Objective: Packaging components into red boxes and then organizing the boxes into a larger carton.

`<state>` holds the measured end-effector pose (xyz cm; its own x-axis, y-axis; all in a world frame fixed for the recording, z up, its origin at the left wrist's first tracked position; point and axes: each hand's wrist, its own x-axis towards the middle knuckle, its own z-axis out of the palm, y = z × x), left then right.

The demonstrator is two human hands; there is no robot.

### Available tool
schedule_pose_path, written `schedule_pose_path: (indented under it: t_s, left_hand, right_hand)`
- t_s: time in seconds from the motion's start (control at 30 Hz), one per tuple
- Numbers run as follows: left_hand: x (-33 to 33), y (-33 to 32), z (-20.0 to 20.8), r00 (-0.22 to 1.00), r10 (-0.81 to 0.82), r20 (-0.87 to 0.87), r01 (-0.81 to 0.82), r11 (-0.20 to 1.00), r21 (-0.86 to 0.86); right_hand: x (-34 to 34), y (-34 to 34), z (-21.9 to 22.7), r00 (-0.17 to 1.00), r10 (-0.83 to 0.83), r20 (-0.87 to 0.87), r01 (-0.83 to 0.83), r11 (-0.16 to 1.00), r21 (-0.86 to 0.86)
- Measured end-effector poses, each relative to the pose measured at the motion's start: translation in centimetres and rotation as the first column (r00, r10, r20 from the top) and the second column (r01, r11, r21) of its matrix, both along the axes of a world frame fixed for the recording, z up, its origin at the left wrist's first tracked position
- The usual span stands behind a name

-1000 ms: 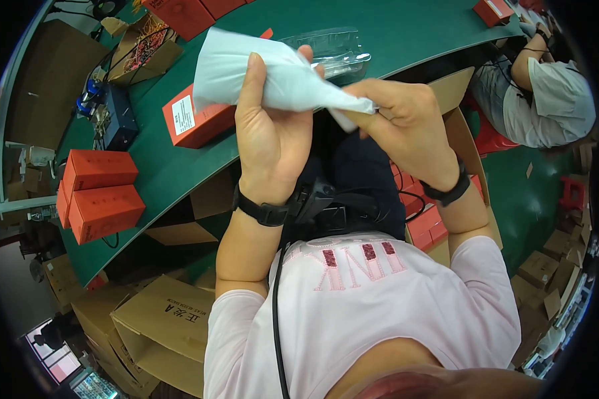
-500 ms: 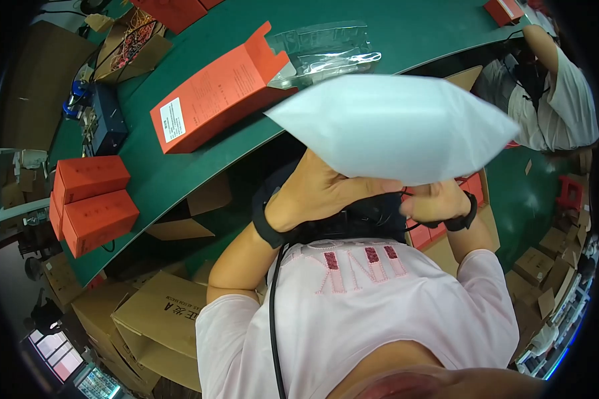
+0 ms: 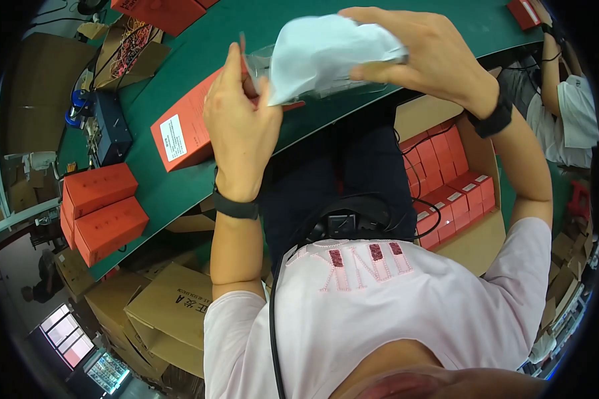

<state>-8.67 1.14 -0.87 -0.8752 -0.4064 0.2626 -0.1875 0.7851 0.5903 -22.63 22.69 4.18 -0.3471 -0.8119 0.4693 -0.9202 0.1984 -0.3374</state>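
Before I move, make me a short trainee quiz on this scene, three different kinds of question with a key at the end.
1. True or false: the right hand has its grip on the white pouch.
2. Multiple choice: where is the left hand?
A. At the labelled box
B. On the shirt
C. On the floor
3. Fill in the blank: the open carton to the right of the person's legs holds many small boxes coloured ____.

Key: 1. True. 2. A. 3. Red.
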Motion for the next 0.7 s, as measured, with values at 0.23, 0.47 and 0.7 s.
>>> schedule_pose_path:
  t_s: [0.23,0.47,0.7]
  left_hand:
    - [0.9,-0.6,-1.0,0.987,-0.077,-0.138,0.115,0.950,0.290]
    - [0.5,-0.8,-1.0,0.982,-0.126,-0.137,0.155,0.962,0.223]
    - [0.9,-2.0,-0.1,0.982,-0.189,-0.016,0.190,0.971,0.143]
  right_hand:
    - [-2.3,-2.7,-2.8,0.971,0.123,-0.206,-0.047,0.940,0.337]
    - [-0.1,-3.3,-5.2,0.986,0.065,-0.153,-0.015,0.952,0.307]
    - [-2.9,-0.8,1.2,0.813,-0.484,0.322,0.357,0.853,0.381]
